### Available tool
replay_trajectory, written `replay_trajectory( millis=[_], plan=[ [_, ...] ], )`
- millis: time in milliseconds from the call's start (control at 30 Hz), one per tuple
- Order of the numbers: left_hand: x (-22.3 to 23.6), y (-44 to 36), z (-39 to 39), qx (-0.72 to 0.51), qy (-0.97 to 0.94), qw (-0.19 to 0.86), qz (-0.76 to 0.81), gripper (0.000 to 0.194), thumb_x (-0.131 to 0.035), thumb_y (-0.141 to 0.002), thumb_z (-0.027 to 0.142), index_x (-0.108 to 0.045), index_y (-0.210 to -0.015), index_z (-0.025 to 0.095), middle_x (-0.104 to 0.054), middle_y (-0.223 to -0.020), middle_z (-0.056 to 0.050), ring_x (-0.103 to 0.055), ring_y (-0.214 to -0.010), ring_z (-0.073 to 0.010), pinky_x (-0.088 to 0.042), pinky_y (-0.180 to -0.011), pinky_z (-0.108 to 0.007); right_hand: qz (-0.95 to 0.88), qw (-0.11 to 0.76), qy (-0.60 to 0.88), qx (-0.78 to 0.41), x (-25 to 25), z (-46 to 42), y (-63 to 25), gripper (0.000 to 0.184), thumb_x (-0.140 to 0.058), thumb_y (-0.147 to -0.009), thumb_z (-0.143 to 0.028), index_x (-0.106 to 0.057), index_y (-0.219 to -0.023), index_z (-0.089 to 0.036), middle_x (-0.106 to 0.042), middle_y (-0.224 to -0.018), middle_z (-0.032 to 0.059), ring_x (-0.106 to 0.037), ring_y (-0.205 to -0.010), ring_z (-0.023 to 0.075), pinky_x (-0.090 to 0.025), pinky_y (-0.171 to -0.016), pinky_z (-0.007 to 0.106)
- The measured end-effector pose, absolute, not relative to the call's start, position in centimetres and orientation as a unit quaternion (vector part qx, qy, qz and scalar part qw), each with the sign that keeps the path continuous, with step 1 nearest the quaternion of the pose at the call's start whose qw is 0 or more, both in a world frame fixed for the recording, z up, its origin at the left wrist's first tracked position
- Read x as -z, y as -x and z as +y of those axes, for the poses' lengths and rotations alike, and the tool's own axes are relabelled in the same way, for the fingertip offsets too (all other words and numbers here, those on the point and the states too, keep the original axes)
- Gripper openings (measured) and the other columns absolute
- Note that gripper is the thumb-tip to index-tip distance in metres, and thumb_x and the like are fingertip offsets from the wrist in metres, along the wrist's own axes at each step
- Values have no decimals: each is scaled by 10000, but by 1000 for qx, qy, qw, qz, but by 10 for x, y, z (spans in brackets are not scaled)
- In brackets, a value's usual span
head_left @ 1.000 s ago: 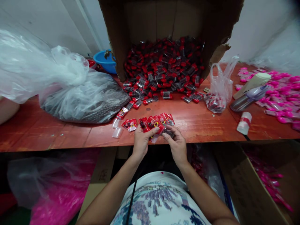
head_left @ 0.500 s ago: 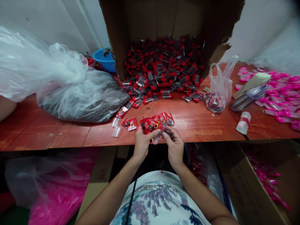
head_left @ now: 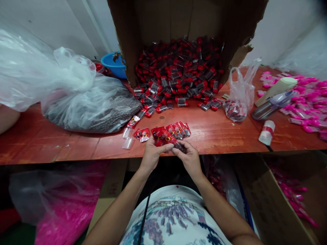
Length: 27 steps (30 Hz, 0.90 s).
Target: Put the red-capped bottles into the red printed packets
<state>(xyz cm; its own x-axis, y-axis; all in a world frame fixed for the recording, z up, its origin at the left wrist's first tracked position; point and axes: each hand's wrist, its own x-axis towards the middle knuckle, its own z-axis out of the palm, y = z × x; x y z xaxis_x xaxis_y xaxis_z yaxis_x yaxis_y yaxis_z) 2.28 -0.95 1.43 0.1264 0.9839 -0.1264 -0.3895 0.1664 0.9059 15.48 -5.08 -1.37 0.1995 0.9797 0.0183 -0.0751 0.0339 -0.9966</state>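
My left hand [head_left: 152, 153] is closed on red printed labels [head_left: 161, 133], thumb on top. Close beside it, my right hand [head_left: 189, 158] pinches a small clear tube [head_left: 180, 147] with dark contents, its near end against the labels. Fingers hide part of the tube. Behind my hands, more red printed pieces [head_left: 178, 129] lie overlapping on the red-brown table [head_left: 212, 136]. A smaller group of red labels [head_left: 143, 135] lies to the left, beside clear empty sleeves [head_left: 127, 143].
A torn cardboard box [head_left: 237, 37] spills many red-capped tubes [head_left: 178, 78] onto the table. Left stands a plastic bag [head_left: 97, 109] of dark pieces and a blue bowl [head_left: 114, 64]. Right are a small bag [head_left: 238, 98], bottles [head_left: 274, 102], a roll [head_left: 267, 132] and pink items [head_left: 309, 102].
My hands have drawn closer together, and the left thumb has moved beside the right fingertips. The tube now sits against the labels. The things on the table look the same.
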Motion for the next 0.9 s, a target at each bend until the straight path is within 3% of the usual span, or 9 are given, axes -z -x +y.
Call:
replay_trajectory(
  millis=[100, 233, 433, 667, 900],
  plan=[
    [-16, -23, -9, -524, -366, 665, 386, 532, -834, -508, 83, -597, -975, 174, -701, -876, -3, -655, -734, -151, -524, -644, -246, -381, 576, 499, -523, 15, -51, -155, 335, -755, -698, -319, -657, -1001, -214, -683, -864, -7, -633, -761, 159, -521, -713, 282],
    [-15, -25, -11, -536, -350, 652, 407, 503, -840, -525, 141, -609, -972, 163, -706, -884, -20, -660, -738, -165, -522, -680, -271, -400, 594, 522, -463, 18, -52, -155, 347, -758, -697, -317, -667, -1020, -226, -686, -903, 0, -636, -817, 170, -519, -780, 301],
    [-11, -23, -9, -544, -342, 640, 422, 489, -825, -565, 160, -619, -1008, 150, -712, -926, -36, -664, -820, -177, -509, -798, -314, -529, 556, 485, -419, 14, -52, -163, 363, -626, -828, -265, -634, -1189, -294, -577, -1015, 26, -597, -937, 154, -514, -808, 268],
    [-14, -20, -10, -508, -358, 630, 466, 450, -852, -508, 185, -604, -882, 143, -701, -800, -11, -646, -670, -143, -513, -657, -258, -553, 550, 522, -345, 12, -58, -160, 342, -598, -852, -244, -614, -1189, -298, -593, -1057, 40, -595, -972, 172, -519, -737, 255],
    [-12, -18, -11, -509, -380, 620, 460, 405, -837, -547, 211, -604, -869, 134, -661, -722, 2, -592, -569, -112, -448, -476, -199, -528, 549, 492, -422, 11, -51, -167, 230, -678, -784, -242, -707, -1011, -260, -632, -938, 20, -618, -869, 165, -516, -757, 276]
  ],
)
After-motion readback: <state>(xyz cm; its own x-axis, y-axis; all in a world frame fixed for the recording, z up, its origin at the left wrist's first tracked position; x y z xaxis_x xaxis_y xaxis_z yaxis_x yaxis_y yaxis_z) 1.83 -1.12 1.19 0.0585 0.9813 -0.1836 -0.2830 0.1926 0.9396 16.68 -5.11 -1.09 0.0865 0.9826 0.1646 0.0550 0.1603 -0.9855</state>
